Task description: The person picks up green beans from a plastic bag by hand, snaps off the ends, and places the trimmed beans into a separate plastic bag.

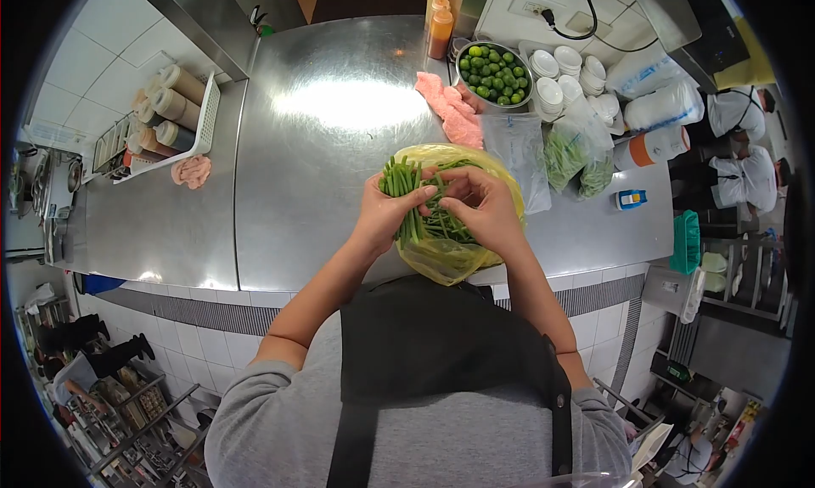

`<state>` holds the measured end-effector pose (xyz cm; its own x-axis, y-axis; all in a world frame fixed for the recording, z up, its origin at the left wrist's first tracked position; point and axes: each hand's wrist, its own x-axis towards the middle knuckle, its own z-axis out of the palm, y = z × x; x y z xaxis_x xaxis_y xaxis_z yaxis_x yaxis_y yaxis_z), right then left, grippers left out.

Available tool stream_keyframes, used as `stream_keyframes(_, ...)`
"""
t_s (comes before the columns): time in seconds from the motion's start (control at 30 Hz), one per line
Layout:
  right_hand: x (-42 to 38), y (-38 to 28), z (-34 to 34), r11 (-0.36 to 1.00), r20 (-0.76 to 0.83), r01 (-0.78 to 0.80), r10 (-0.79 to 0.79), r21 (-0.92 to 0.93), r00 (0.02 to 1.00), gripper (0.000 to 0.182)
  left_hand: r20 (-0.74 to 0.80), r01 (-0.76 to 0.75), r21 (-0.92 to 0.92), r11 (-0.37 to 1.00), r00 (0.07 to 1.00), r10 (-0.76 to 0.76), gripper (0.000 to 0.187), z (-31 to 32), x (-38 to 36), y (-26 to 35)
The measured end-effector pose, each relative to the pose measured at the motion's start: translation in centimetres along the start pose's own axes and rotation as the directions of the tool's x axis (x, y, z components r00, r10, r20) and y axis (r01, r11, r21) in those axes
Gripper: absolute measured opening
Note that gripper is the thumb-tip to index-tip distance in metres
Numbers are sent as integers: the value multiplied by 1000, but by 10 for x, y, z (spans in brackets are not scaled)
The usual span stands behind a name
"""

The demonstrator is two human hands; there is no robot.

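Observation:
A bunch of long green stalks (410,225) is gripped in my left hand (386,208), its tops sticking up past the thumb. Close beside it, my right hand (482,206) has thumb and fingertips bent together at the bunch's right side; what they pinch is too small to make out. Both hands are over an open yellow plastic bag (454,265), which lies at the steel counter's front edge. More green stalks (446,225) lie inside the bag, partly hidden by my hands.
Steel counter (314,182); pink cloth (450,110), bowl of limes (495,73), sauce bottles (440,29), white cups (569,61), clear bags of greens (567,152) and blue-white item (630,200) beyond or right. Left: bottle basket (206,118), crumpled cloth (192,172). Far right: people (743,178).

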<state>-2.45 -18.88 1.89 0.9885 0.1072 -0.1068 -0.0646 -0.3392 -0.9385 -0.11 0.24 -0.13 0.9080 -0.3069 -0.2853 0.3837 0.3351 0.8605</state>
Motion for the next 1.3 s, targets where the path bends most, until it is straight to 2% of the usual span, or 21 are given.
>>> stream_keyframes(0.07, -2, 2, 5, 994, -74, -7, 15, 110, 997, 28, 19, -21, -20, 1000, 1000, 21, 20, 3, -1, 0)
stream_keyframes(0.1, -3, 7, 8, 994, -75, -6, 15, 110, 997, 28, 27, -35, 2, 999, 999, 35, 20, 4, -1, -1)
stream_keyframes(0.17, -3, 20, 14, 966, -70, 37, -19, 256, 997, 28, 31, -50, 25, 998, 998, 49, 20, 3, -3, -2)
stream_keyframes(0.27, -8, -5, 11, 944, -8, 20, -18, 330, 1000, 24, 46, -63, 20, 998, 997, 62, 18, 1, -4, -4)
stream_keyframes(0.47, -2, 11, 1, 936, -31, -35, 48, 350, 998, 7, 120, -114, 150, 982, 988, 96, 14, 2, -7, 0)
stream_keyframes(0.53, -2, 10, 1, 942, -36, -45, 60, 332, 998, 8, 160, -116, 238, 964, 984, 79, 15, 1, -7, -2)
stream_keyframes(0.6, -3, 9, 4, 947, -39, -55, 71, 316, 997, 12, 139, -87, 215, 973, 989, 58, 15, 1, -6, -4)
stream_keyframes(0.63, -2, 8, 8, 990, -162, 102, -86, 95, 983, 11, 122, -58, 193, 980, 992, 35, 15, 1, -5, -5)
stream_keyframes(0.67, -2, 7, 11, 962, -244, 230, -261, -147, 934, 11, 122, -57, 192, 980, 992, 34, 15, 2, -5, -5)
stream_keyframes(0.77, 3, 17, 20, 906, -336, 284, -386, -315, 859, 14, 87, -33, 167, 985, 996, 18, 17, 3, -5, -6)
stream_keyframes(0.8, 3, 21, 20, 905, -336, 285, -387, -315, 859, 14, 79, -34, 163, 986, 997, 22, 17, 2, -6, -6)
stream_keyframes(0.87, 2, 27, 19, 942, -266, 138, -224, -307, 937, 20, 66, -39, 161, 986, 997, 29, 17, -1, -6, -4)
stream_keyframes(0.9, 0, 29, 18, 942, -264, 140, -225, -305, 938, 20, 30, -81, 104, 991, 997, 78, 18, -1, -6, 0)
stream_keyframes(0.97, -3, 33, 16, 958, -123, 15, -52, -285, 991, 20, -8, -122, 47, 991, 992, 122, 19, -5, -4, 4)
stream_keyframes(1.0, -5, 34, 17, 959, -125, 12, -50, -284, 991, 20, -70, -134, 28, 991, 988, 136, 19, -9, -1, 6)
stream_keyframes(1.03, -7, 34, 19, 1000, -47, -20, 20, 10, 999, 20, -131, -146, 10, 989, 981, 146, 18, -12, 1, 7)
stream_keyframes(1.07, -9, 34, 21, 951, 48, -73, 62, 300, 997, 19, -128, -144, 10, 990, 981, 144, 18, -13, 3, 8)
stream_keyframes(1.13, -13, 28, 28, 948, 75, -63, 42, 313, 996, 15, -156, -220, -36, 975, 965, 212, 17, -16, 7, 10)
stream_keyframes(1.2, -15, 26, 32, 944, 104, -52, 19, 327, 994, 11, -155, -225, -36, 974, 964, 217, 16, -16, 8, 13)
stream_keyframes(1.27, -16, 26, 32, 989, 37, 3, -9, 150, 999, 15, -220, -272, -80, 959, 943, 249, 17, -12, 9, 13)
stream_keyframes(1.3, -16, 27, 32, 989, 37, 4, -9, 150, 999, 15, -220, -273, -80, 959, 943, 250, 17, -11, 8, 13)
